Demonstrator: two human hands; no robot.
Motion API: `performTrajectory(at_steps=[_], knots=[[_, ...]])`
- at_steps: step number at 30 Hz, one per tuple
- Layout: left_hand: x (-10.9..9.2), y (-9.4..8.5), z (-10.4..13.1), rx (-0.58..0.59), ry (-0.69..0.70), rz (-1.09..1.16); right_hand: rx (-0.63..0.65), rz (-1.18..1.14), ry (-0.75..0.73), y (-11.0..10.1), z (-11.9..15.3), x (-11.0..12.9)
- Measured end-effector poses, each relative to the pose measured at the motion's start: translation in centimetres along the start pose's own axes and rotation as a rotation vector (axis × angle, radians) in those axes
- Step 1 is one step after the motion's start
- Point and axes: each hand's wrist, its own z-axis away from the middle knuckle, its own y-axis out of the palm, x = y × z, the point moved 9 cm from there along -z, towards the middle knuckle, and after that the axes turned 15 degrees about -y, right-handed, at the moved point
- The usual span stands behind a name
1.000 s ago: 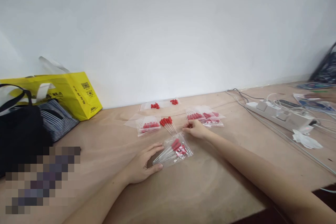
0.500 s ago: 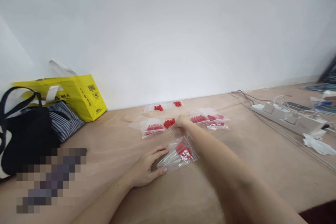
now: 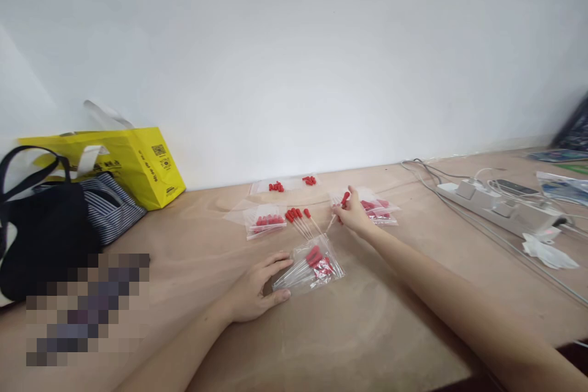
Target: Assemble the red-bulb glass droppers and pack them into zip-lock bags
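Note:
My right hand (image 3: 354, 213) pinches a dropper (image 3: 345, 198) by its red rubber bulb, the thin tube slanting down to the left. My left hand (image 3: 257, 288) lies on the table, thumb and fingers spread at the left edge of a clear plastic bag (image 3: 298, 285). Inside that bag are several droppers with red bulbs, tubes pointing left. Just beyond it, several loose droppers (image 3: 298, 214) lie side by side, bulbs away from me. A zip bag of droppers (image 3: 266, 222) is to their left. More bagged droppers (image 3: 379, 208) lie to the right, partly behind my right hand.
Small red bulbs (image 3: 276, 187) and clear tubes lie on plastic by the wall. On the left stand a yellow bag (image 3: 158, 180), a striped pouch (image 3: 110, 202) and a black bag (image 3: 50, 226). A power strip (image 3: 500, 205) with cables and a crumpled tissue (image 3: 549, 251) are on the right.
My right hand has moved right and toward me from the loose droppers, now with one dropper in its fingers. The loose droppers show more fully. My left hand has hardly moved.

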Motion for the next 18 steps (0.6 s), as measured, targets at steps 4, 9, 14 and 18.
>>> performTrajectory(at_steps=[4, 9, 14, 18], knots=[[0.0, 0.2, -0.2, -0.016, 0.027, -0.007, -0.050, -0.119, -0.038, -2.4, 3.5, 0.6], [0.3, 0.3, -0.4, -0.033, 0.045, 0.011, -0.149, -0.253, -0.056, -2.5, 5.7, 0.4], [0.2, 0.2, -0.3, -0.028, 0.045, 0.006, -0.099, -0.376, -0.089, -0.5, 5.7, 0.2], [0.2, 0.2, -0.4, -0.028, 0.042, 0.005, -0.018, -0.421, -0.112, 0.7, 5.9, 0.6]])
